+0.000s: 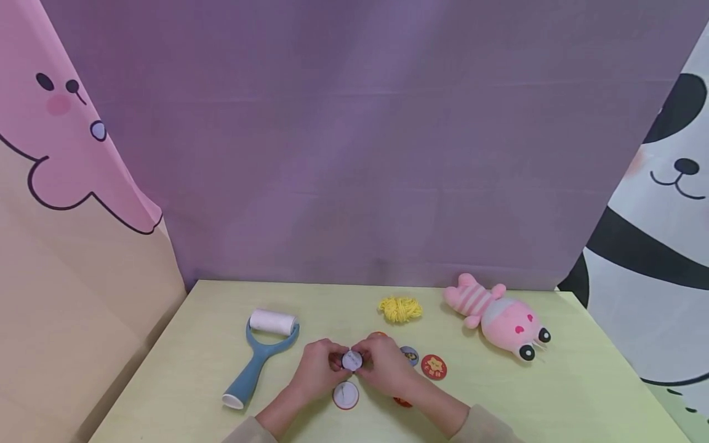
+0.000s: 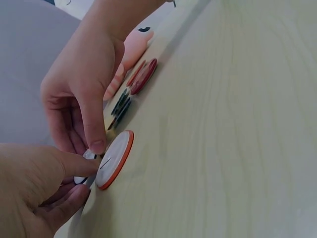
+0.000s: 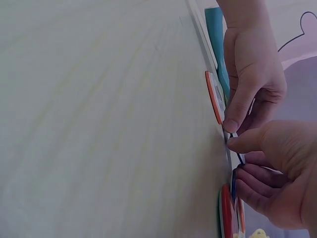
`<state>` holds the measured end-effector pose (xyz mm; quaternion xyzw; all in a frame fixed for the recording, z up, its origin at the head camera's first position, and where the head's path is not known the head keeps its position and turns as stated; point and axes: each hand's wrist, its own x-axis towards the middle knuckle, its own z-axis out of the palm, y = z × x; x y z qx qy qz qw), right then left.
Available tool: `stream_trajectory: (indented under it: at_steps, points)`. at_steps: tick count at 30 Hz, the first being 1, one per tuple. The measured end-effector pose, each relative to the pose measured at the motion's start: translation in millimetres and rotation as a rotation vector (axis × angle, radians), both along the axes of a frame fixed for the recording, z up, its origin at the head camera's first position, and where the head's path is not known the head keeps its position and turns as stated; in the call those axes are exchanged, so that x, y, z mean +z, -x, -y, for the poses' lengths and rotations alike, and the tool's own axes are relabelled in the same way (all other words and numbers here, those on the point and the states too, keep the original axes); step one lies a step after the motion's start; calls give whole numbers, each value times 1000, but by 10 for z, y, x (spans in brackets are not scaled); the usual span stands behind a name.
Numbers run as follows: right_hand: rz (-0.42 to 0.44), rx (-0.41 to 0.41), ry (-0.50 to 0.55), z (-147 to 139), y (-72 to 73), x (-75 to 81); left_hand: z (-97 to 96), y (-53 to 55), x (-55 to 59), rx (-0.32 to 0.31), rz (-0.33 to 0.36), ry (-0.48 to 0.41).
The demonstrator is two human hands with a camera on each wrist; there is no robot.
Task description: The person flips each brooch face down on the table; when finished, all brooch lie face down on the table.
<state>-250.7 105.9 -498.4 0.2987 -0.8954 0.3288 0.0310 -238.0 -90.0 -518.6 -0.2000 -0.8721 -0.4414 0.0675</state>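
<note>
Both hands meet over the near middle of the table. Between them is a small round pin badge [image 1: 351, 360], its pale back facing up. My left hand [image 1: 316, 370] pinches its left edge with thumb and fingers, and my right hand [image 1: 386, 367] pinches the right edge. Just in front lies a second badge [image 1: 346, 395], back up, with an orange-red rim and a pin showing in the left wrist view. Beside the right hand are a blue badge [image 1: 410, 355] and a red badge with a yellow star [image 1: 434, 367]. Another red badge [image 1: 403, 402] is partly hidden under the right forearm.
A blue-handled lint roller [image 1: 260, 357] lies to the left. Yellow yarn [image 1: 400, 309] sits toward the back, and a pink plush toy [image 1: 504, 320] lies at the back right. A purple curtain [image 1: 376, 154] hangs behind the table [image 1: 183, 369].
</note>
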Motion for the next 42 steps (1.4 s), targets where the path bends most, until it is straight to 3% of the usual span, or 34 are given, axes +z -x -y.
stream_trajectory:
  at_steps: [13, 17, 21, 26, 30, 34, 42]
  points:
    - [-72, 17, -67, 23, 20, -31, 31, 108, -16, -19, 100, -10]
    - [-58, 18, -79, 16, 13, -24, 35, 140, 7, -38, 123, -6]
    - [-24, -38, -67, -51, 42, 28, 18, 169, 10, -57, 122, 1]
    - [-13, -108, -51, -236, 128, 194, -97, 228, 62, -50, 71, -8]
    - [-24, -127, -112, -377, 199, 296, -241, 304, 141, -46, 62, 12]
    - [-20, -115, -154, -450, 245, 283, -354, 372, 169, -39, 92, 56]
    - [16, -76, -132, -498, 263, 182, -469, 470, 86, -43, 127, 165]
